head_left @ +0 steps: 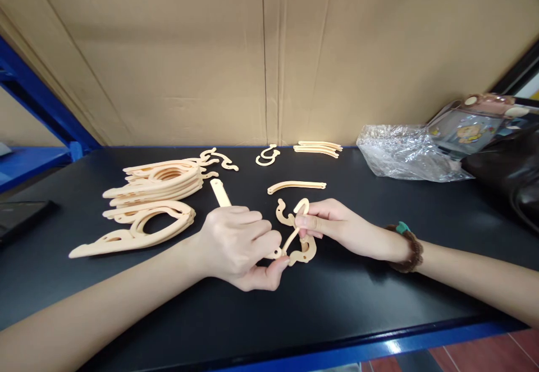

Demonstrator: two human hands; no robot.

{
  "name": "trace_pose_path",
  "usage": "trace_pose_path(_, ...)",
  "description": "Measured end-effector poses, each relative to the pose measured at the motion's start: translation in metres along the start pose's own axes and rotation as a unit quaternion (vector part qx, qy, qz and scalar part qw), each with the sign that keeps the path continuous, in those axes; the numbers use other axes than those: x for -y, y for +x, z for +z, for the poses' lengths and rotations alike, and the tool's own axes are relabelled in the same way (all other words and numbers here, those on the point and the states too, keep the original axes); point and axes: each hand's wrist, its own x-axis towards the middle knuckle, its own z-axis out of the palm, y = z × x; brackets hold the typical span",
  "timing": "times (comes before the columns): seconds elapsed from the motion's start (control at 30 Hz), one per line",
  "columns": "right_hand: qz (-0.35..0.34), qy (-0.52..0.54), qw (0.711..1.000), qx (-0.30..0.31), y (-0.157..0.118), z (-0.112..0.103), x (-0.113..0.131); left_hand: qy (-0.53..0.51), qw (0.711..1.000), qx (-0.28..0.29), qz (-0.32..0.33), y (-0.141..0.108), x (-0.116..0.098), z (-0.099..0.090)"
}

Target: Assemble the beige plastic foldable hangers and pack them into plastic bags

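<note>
My left hand (240,243) is closed around a beige hanger arm (220,192), whose flat end sticks out past the knuckles. The arm's other end, with a small hole, shows by my left thumb. My right hand (339,227) pinches a beige hanger hook (302,205) between thumb and fingers, its curved top up. The lower end of the hook meets the holed end of the arm at my left fingertips; whether they are joined is unclear. Behind and below lie more hook pieces (310,250), partly hidden by my right hand. A single curved hanger arm (297,185) lies just beyond.
Several folded beige hangers (155,184) are stacked on the black table at left, with loose hooks (225,161) beside them. Two hooks (267,156) and several arms (318,147) lie near the cardboard wall (189,52). Clear plastic wrap (404,150) and a dark bag (505,164) are at right.
</note>
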Motion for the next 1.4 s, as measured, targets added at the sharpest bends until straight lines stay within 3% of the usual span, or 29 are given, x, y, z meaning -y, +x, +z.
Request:
trace_pose_path(0.43,0.029,-0.01,0.999,-0.034,0.0,-0.002,-0.004,0.023,1.0,0.011,0.014,-0.001,0.001,0.002)
trace_pose_path(0.87,0.043,-0.027,0.995,-0.091,-0.001,-0.006,-0.01,0.106,0.989,0.104,0.024,-0.001,0.005,-0.004)
trace_pose_path(1.4,0.047,0.001,0.993,-0.107,0.0,-0.002,-0.004,0.183,0.98,0.048,0.058,0.009,0.012,0.001)
